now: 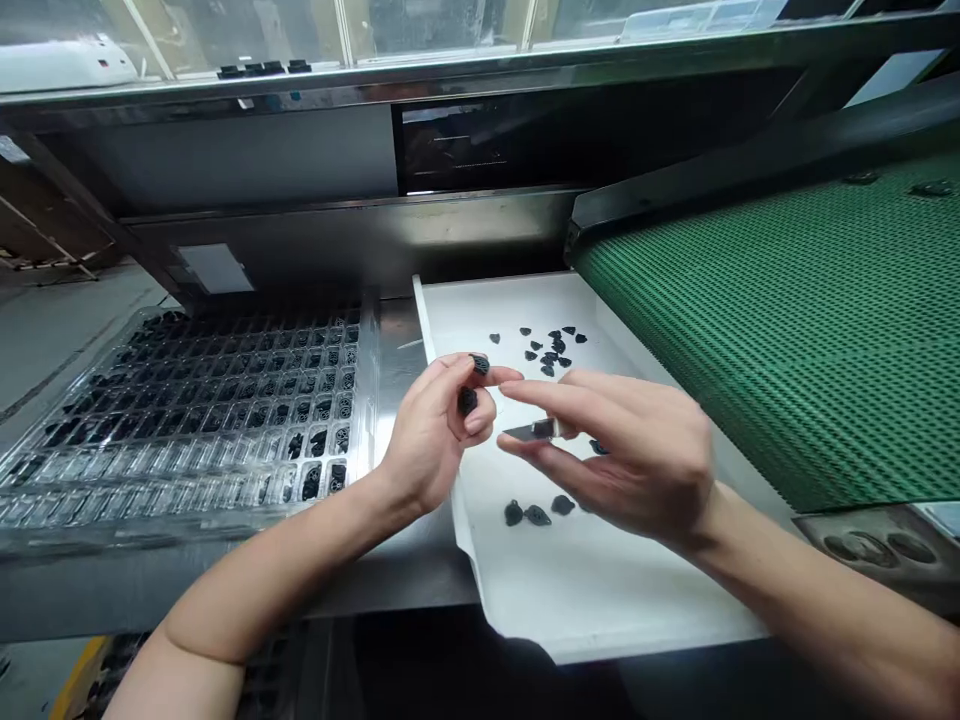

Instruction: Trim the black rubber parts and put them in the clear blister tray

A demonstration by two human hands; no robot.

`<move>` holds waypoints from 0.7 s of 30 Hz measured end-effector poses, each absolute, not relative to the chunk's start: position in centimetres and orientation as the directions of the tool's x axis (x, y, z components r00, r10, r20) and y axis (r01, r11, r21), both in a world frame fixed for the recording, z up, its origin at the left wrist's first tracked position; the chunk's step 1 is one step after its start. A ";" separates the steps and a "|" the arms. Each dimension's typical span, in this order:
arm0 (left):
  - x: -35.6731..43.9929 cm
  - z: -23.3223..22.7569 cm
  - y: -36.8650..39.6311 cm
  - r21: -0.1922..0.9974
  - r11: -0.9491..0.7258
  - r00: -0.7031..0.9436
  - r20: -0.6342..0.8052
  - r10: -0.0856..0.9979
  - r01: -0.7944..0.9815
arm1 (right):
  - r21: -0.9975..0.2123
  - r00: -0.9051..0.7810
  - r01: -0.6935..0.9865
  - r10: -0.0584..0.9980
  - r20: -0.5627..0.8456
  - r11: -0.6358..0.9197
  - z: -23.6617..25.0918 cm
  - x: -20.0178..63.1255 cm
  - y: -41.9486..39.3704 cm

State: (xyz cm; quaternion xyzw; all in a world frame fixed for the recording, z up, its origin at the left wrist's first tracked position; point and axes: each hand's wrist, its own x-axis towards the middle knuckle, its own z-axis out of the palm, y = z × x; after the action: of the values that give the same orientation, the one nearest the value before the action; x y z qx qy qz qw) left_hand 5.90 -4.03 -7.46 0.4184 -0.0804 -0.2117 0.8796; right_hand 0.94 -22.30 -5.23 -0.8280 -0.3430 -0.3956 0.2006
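Observation:
My left hand (pixel 439 430) is closed above the left side of the white tray (pixel 600 590). Its thumb and forefinger pinch one small black ribbed part (pixel 480 365); the curled fingers hold a second black part (pixel 468 401). Just right of it, my right hand (pixel 622 450) grips a small blade-like tool (pixel 532 431) with a dark pointed end and a shiny metal section. Its exact kind is hard to make out. Several loose black leaf-shaped parts (pixel 557 347) lie farther back on the tray, and a few more (pixel 537 515) lie below my hands.
Clear plastic trays (pixel 255 490), stacked at the left, have many small compartments filled with black parts. A green mesh conveyor belt (pixel 795 300) slopes beside the white tray on the right. A steel frame (pixel 450 225) and ledge run across the back.

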 end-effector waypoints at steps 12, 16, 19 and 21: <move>4.3 -8.2 -4.9 0.831 0.509 0.929 -0.028 -0.369 0.227 | -0.249 0.604 0.669 0.317 0.731 -0.700 -7.3 1.8 -21.3; 4.3 -8.3 -5.2 0.823 0.520 0.931 -0.030 -0.363 0.228 | -0.397 0.669 0.663 0.263 0.696 -0.635 -7.1 1.5 -20.8; 4.6 -8.3 -5.1 0.800 0.559 0.934 -0.004 -0.358 0.218 | -0.580 0.759 0.602 0.166 0.630 -0.549 -6.7 1.3 -20.9; 5.1 -8.2 -4.9 0.766 0.599 0.923 0.021 -0.385 0.232 | -0.751 0.856 0.480 0.054 0.514 -0.453 -6.3 1.4 -21.2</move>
State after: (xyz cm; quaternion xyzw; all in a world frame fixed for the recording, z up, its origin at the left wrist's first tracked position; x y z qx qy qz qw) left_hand 5.05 -4.89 -8.22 0.4125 -0.0922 -0.1734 0.8895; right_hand 1.41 -21.17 -6.34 -0.8251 -0.1618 -0.2141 0.4973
